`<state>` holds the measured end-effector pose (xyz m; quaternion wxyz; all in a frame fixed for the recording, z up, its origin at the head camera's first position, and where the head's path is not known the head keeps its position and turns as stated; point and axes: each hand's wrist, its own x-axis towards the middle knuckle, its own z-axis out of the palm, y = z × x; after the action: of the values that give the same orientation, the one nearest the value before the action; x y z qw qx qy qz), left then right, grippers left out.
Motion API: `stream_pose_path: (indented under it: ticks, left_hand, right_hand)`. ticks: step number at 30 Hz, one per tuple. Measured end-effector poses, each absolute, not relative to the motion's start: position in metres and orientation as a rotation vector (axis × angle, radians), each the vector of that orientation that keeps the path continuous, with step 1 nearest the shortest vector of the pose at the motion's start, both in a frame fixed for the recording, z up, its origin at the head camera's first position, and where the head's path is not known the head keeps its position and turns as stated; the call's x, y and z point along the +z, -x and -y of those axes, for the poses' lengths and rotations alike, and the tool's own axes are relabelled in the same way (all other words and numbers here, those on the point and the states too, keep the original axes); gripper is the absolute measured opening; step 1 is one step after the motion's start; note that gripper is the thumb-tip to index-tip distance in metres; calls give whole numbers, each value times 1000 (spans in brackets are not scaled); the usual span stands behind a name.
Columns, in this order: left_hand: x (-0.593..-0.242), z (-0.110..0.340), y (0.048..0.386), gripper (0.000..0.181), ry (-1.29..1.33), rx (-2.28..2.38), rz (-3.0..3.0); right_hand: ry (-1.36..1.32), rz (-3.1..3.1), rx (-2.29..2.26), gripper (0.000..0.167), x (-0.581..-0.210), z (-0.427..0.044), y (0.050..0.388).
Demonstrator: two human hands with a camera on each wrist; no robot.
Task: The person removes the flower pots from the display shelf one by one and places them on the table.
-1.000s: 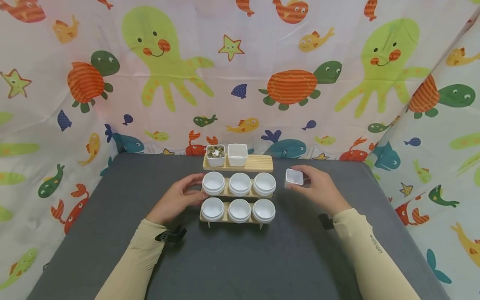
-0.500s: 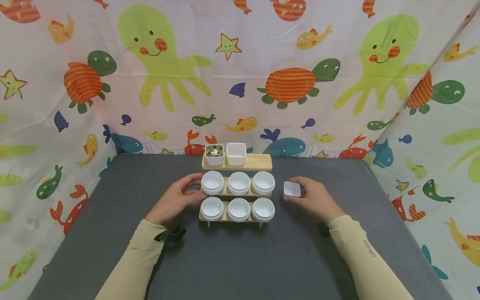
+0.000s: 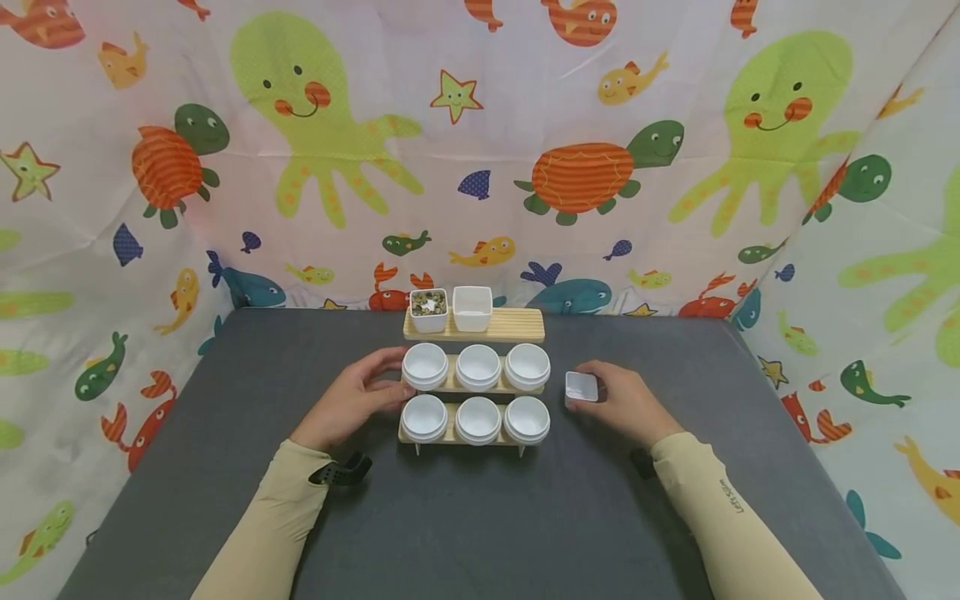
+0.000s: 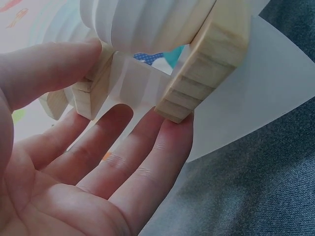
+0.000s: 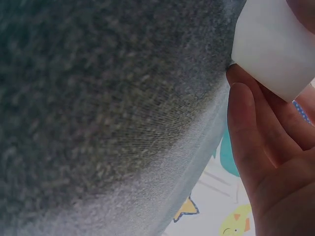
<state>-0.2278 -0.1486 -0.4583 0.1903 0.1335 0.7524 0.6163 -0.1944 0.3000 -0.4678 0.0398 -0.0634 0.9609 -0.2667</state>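
A tiered stand with pale wooden shelves (image 3: 517, 326) is in the middle of the table in the head view. Round white pots (image 3: 478, 367) fill its two lower tiers. My left hand (image 3: 360, 400) holds the stand at its left end. In the left wrist view, the thumb lies on one wooden shelf end while a fingertip touches the front shelf end (image 4: 202, 69). To the right of the stand, my right hand (image 3: 626, 404) grips a small square white pot (image 3: 581, 387) between thumb and fingers. The right wrist view shows its smooth white side (image 5: 270, 49), partly cut off.
On the left of the top tier stand a square white pot (image 3: 428, 322) with small greenish-brown contents and a second square white pot (image 3: 472, 310). The dark grey table (image 3: 480, 517) is backed by a curtain (image 3: 420, 75) printed with sea animals.
My right hand has brought the square pot slightly toward me and a little left, and the pot's tilt has changed. My left hand keeps its place on the stand.
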Motion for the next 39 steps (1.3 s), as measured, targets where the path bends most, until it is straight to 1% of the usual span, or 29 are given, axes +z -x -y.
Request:
stream_pose_path:
  ticks: [19, 25, 30, 34, 39]
  left_hand:
    - [-466, 151, 222, 74, -393, 1763, -2112]
    - [-468, 153, 222, 74, -422, 1757, -2121]
    - [-470, 153, 222, 75, -425, 1741, -2150]
    - [-469, 151, 221, 75, -426, 1714, -2185]
    - [-468, 149, 219, 74, -438, 1696, -2192]
  right_hand:
    - [223, -2983, -797, 58, -476, -298, 191]
    - [247, -2988, -816, 62, -477, -295, 188]
    - [231, -2974, -792, 69, -476, -297, 189]
    - [240, -2968, -789, 78, -469, -301, 191]
    - [243, -2945, -789, 84, -440, -300, 192]
